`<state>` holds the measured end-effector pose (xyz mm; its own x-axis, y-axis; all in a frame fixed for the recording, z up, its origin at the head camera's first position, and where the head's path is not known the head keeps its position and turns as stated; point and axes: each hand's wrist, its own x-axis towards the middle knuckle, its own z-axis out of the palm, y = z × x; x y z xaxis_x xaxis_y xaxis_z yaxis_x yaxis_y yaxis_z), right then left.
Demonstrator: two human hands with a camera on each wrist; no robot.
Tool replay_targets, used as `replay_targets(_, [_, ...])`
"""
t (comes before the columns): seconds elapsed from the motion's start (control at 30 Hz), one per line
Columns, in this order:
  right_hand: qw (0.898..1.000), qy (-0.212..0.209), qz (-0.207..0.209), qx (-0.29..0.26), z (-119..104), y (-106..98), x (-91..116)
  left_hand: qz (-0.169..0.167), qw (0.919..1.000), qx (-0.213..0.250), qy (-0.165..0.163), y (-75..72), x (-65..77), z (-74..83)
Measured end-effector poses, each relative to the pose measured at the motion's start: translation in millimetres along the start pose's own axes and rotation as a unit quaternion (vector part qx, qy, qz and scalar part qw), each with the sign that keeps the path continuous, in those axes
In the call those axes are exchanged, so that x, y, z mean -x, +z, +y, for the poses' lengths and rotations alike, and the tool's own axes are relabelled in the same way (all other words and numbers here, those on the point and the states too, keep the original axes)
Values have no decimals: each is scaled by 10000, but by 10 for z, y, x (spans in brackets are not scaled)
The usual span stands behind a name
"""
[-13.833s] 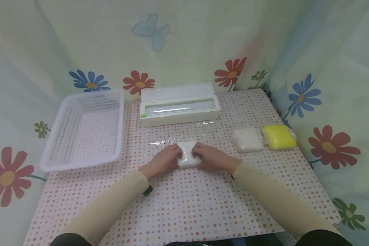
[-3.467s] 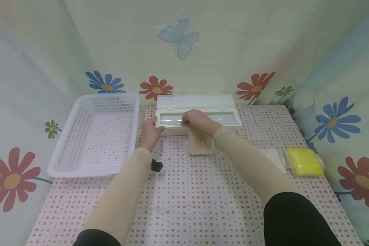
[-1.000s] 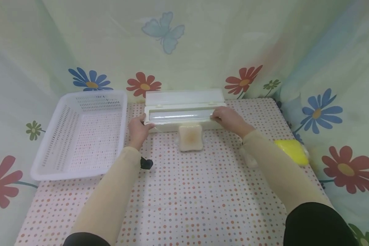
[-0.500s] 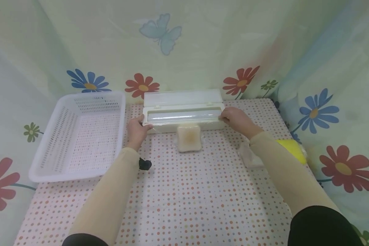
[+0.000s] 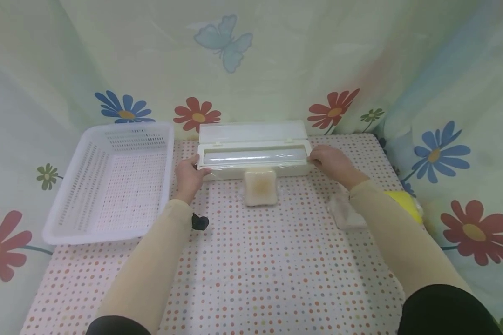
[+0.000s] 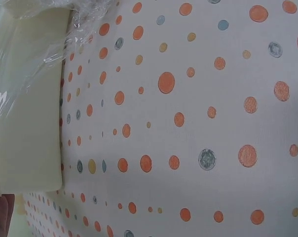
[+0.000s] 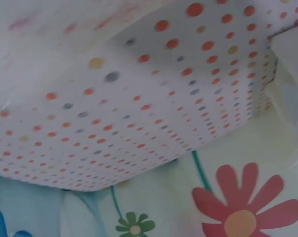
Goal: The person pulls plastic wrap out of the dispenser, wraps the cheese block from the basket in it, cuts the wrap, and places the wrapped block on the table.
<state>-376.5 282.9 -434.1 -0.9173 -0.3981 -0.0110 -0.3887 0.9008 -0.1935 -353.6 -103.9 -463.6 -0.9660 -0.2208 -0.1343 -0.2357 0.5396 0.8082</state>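
Observation:
A cream cling film dispenser (image 5: 255, 172) stands at the back of the table, its lid (image 5: 253, 132) raised and the film roll (image 5: 255, 155) showing. My left hand (image 5: 188, 178) grips its left end, thumb on the front; a fingertip shows low in the left wrist view. At the right end of the front rail, my right hand (image 5: 331, 163) pinches with curled fingers, which hide the cutter slider. A toast-like slice of bread (image 5: 261, 187) in film lies against the dispenser's front. Loose clear film (image 6: 85, 19) drapes over the box in the left wrist view.
A white plastic basket (image 5: 169, 172) stands left of the dispenser. To the right lie a white wrapped packet (image 5: 345, 211) and a yellow packet (image 5: 406, 200), both partly behind the right sleeve. Dotted cloth covers the table (image 5: 276, 279); a flowered curtain hangs close behind.
My right hand has slid rightward along the dispenser's front rail, from near the middle to its right end. The left hand has stayed on the left end. Earliest, both hands held a white wrapped block.

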Motion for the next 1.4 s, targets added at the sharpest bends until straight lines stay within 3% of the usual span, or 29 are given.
replay_targets(0.27, [9999, -25, 103, 19, 53, -22, 56, 51, 9999, 42, 108, 0, 17, 31])
replay_targets(0.63, [9969, 609, 224, -435, 21, 137, 274, -180, 9997, 142, -11, 3, 114, 57])
replay_targets(0.77, [9945, 751, 481, -543, -14, 200, 386, -251, 9996, 140, -83, 20, 156, 81])
replay_targets(0.87, [9860, 1029, 964, -892, -108, 236, 460, -113, 9999, 34, -34, 44, 196, 108])
replay_targets(0.93, [9699, 1469, 1280, -1461, -211, 294, 474, 29, 10000, -9, 50, 60, 219, 111])
replay_targets(1.03, [9260, 2321, 1621, -2499, -386, 423, 427, 293, 9995, 7, 103, 82, 248, 90])
replay_targets(1.17, [8408, 3401, 1721, -3845, -552, 569, 324, 631, 9979, 128, 36, 142, 309, 73])
replay_targets(1.27, [7791, 3813, 1863, -4614, -632, 629, 241, 784, 9968, 167, 23, 207, 364, 55])
replay_targets(1.33, [7532, 3912, 2008, -4892, -673, 649, 194, 802, 9965, 210, 67, 248, 397, 37])
replay_targets(1.4, [7407, 3971, 2133, -4982, -704, 662, 159, 775, 9966, 231, 129, 282, 429, 21])
